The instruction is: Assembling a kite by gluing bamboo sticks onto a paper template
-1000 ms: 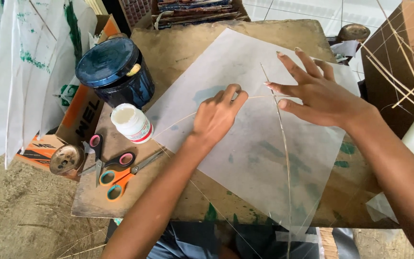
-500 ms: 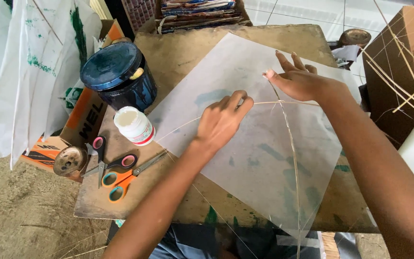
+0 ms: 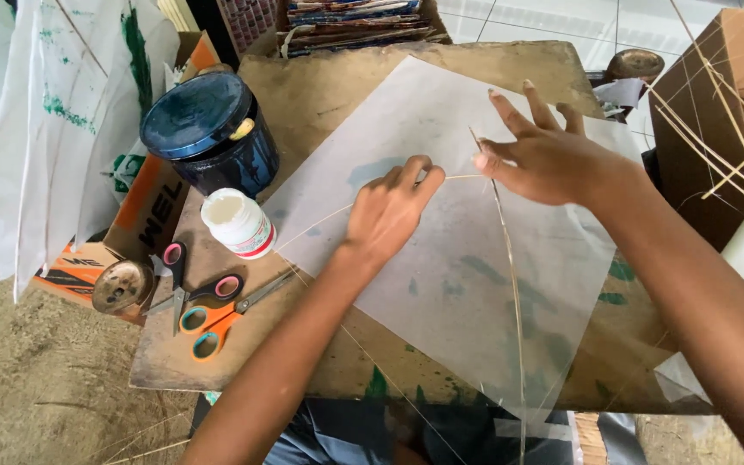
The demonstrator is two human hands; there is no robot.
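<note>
Paper sheet (image 3: 467,284), thin, pale and set corner-on like a diamond, lies flat on the worn wooden worktop (image 3: 320,95), covering most of its middle and right part. Two thin sticks rest on the sheet: one long stick (image 3: 510,284) runs from the middle down past the near edge, and one bowed stick (image 3: 329,217) crosses from the left.

Left hand (image 3: 385,215) lies palm down on the sheet, fingers bent, fingertips pressing the bowed stick near the crossing. Right hand (image 3: 544,151) is spread, fingers splayed over the sheet, thumb and forefinger pinching at the top of the long stick.

Off the sheet, towards the left edge: a dark blue lidded tub (image 3: 208,129), a small white bottle (image 3: 238,224) just beside the sheet's left corner, and two pairs of scissors (image 3: 204,301) with pink and orange handles near the front left corner.
</note>
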